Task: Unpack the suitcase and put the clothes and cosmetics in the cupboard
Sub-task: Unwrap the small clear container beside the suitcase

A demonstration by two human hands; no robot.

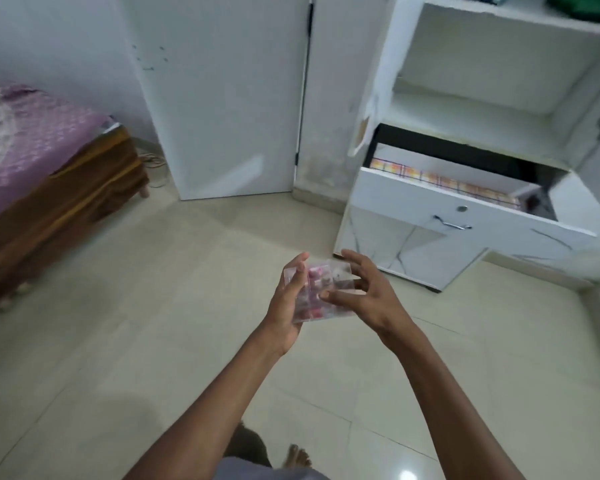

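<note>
Head view: left hand [289, 299] grips a clear plastic box [321, 289] of pinkish items from its left side, held in the air over the tiled floor [153, 323]. Right hand [362, 289] is spread, fingers curved, fingertips touching the box's right side. Cupboard [482, 81] stands ahead at right, its drawer [413, 206] pulled open. Bed [49, 161] is at left.
</note>
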